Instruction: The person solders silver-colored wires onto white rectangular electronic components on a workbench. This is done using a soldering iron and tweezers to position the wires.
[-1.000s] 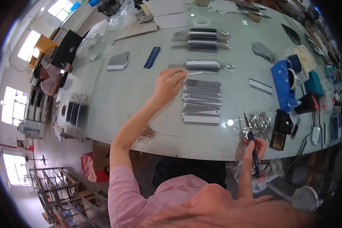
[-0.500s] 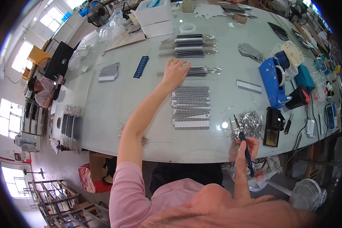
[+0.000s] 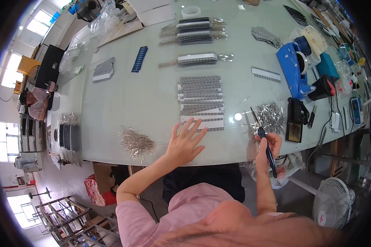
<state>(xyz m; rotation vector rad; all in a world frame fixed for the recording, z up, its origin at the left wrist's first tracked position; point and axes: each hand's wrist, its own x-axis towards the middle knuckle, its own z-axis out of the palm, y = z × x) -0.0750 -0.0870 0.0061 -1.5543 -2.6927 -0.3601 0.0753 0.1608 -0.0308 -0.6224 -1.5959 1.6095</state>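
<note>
My left hand (image 3: 183, 144) has its fingers spread over the near end of a column of grey gridded strips (image 3: 200, 94); whether the fingertips touch it I cannot tell. My right hand (image 3: 268, 147) grips a soldering iron (image 3: 269, 158) with a dark blue handle, its tip pointing up and away. Beside that tip lies a heap of loose silver wire ribbons (image 3: 272, 117). Past the column is a strip bundle (image 3: 196, 59) with wires sticking out at both ends. More bundles (image 3: 196, 31) lie farther back. To the left is another wire heap (image 3: 136, 142).
On the right stand a blue tape dispenser (image 3: 290, 68), a black soldering stand (image 3: 294, 123) and a dark cup (image 3: 323, 87). A single strip (image 3: 266, 74) lies near the dispenser. Leftward are a blue strip (image 3: 139, 59) and grey pieces (image 3: 104, 71). A white fan (image 3: 332, 201) stands lower right.
My left hand has let go of the strip bundle beyond the column and come back toward me, fingers now spread. The right hand still holds the soldering iron. The view has shifted somewhat.
</note>
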